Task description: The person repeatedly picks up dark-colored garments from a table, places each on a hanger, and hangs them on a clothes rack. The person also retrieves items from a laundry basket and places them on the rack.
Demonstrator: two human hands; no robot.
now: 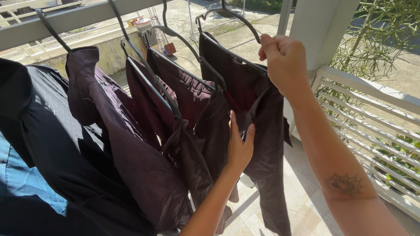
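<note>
My right hand [285, 61] is raised and closed around the shoulder of a black hanger [232, 52] that carries dark maroon trousers [258, 144]. My left hand [239, 146] rests flat against the trouser cloth lower down, fingers pointing up and apart. The hanger hooks over a grey rail [78, 15] that runs across the top.
Several more black hangers with maroon garments [144, 148] hang to the left, then black [43, 131] and blue [26, 183] clothes. A white pillar [321, 30] and white slatted railing [372, 113] stand at right, green plants behind. Pale floor tiles [306, 205] lie below.
</note>
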